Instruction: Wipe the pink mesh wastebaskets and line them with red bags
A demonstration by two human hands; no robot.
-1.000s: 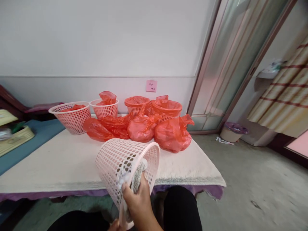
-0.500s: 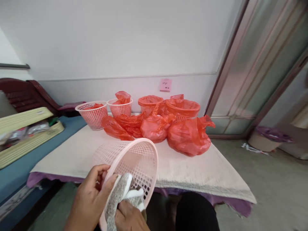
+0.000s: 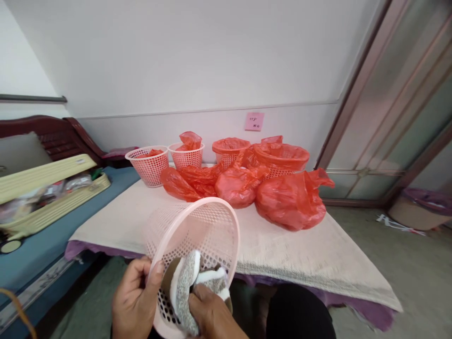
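A pale pink perforated plastic basket [image 3: 219, 212] is tilted on its side, its mouth turned toward me. My left hand [image 3: 137, 296] grips the left rim, thumb on the inner side and fingers outside. Inside the mouth, my right hand [image 3: 212, 308] clutches a grey-brown and white fluffy cloth [image 3: 186, 282] against the lower part of the basket wall. Part of the cloth and the right fingertips are hidden in its folds. Just beyond the basket lie a filled red plastic bag [image 3: 289, 200] and a smaller red bag [image 3: 240, 183].
Two pink baskets holding red plastic, one of them a basket [image 3: 150, 167] at left, stand along the wall, beside two red-lined baskets, including the right one [image 3: 281, 157]. An open yellow suitcase [image 3: 52, 202] lies on the blue bed at left. A bin [image 3: 420, 209] stands on the floor at right.
The view has swung slightly left. The cloth in my right hand has shifted within the basket, uncovering more of the lower left wall. My left hand still holds the rim.
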